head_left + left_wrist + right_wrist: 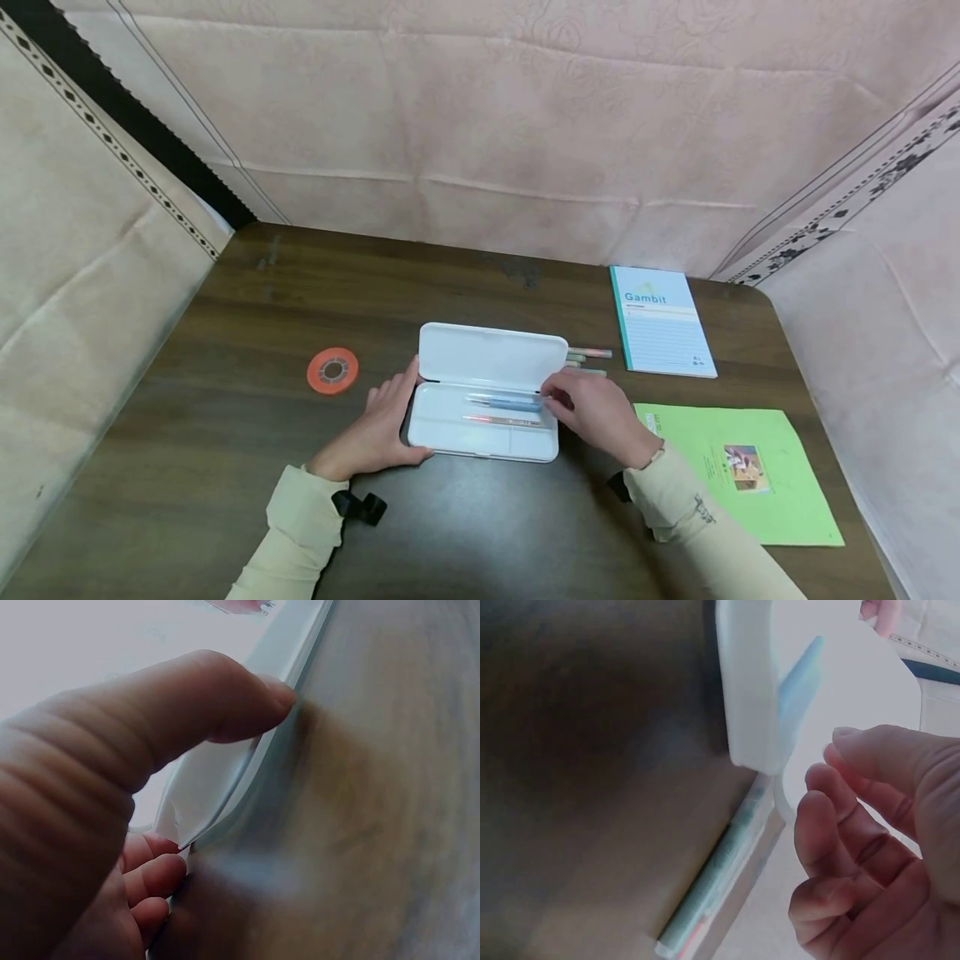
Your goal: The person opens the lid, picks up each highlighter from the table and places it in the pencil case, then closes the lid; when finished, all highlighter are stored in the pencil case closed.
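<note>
A white pencil case lies on the table with its lid raised. In its tray are blue pens and a pale pen with a reddish tip. My left hand holds the case's left end, thumb at the near edge and fingers along the side. My right hand hovers by the tray's right end. In the right wrist view its fingers are loosely bent, with nothing visible between them and the thumb. Beyond it, several pens lie on the table, partly hidden behind the lid.
An orange tape roll lies left of the case. A light-blue notebook is at the back right, and a green booklet lies partly under the right forearm. Pale cloth stands around the wooden table.
</note>
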Demonstrator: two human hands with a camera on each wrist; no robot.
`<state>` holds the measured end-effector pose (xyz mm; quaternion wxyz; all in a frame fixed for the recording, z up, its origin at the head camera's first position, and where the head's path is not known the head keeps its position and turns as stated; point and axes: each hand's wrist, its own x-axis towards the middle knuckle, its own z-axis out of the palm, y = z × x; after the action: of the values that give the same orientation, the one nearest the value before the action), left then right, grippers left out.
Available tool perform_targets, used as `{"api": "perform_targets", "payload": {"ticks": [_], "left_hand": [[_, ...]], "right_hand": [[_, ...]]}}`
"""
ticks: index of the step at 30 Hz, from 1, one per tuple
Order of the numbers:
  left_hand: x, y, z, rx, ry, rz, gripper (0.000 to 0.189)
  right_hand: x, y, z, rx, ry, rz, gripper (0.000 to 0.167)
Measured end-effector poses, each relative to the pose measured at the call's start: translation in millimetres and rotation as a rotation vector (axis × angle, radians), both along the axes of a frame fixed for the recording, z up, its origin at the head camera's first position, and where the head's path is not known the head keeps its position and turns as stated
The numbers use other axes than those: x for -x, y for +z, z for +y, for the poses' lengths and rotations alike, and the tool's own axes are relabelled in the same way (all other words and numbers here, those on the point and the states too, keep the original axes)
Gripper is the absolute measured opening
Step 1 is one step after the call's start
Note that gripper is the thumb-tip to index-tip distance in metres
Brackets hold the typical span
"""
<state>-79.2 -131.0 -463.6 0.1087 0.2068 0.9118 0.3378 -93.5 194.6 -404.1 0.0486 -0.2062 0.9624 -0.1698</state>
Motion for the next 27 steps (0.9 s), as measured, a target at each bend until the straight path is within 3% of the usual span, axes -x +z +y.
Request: {"api": "perform_targets", "payload": {"ticks": [7,12,19,27], "left_hand": [[-0.3,-0.8,0.1,-0.005,0.002,0.001,0.126],[-0.2,-1.4,0.0,-0.006,0.002,-0.002,0.126],[-0.5,-2.8,-0.7,0.003,0.001,0.000,0.124],[-1.3,-3.8,-0.7,-0.002,0.003,0.010,0.124]], "right_hand": [[10.2,12.5,20.2,0.102,-0.051,0.026,0.011],[26.1,16.9,43.6,0.152,-0.090,0.057,0.011],[54.0,7.7,69.9,0.126,-0.122,-0.019,0.011],[73.7,-5.5,83.1,0.071,-0.108,-0.090,0.010]]}}
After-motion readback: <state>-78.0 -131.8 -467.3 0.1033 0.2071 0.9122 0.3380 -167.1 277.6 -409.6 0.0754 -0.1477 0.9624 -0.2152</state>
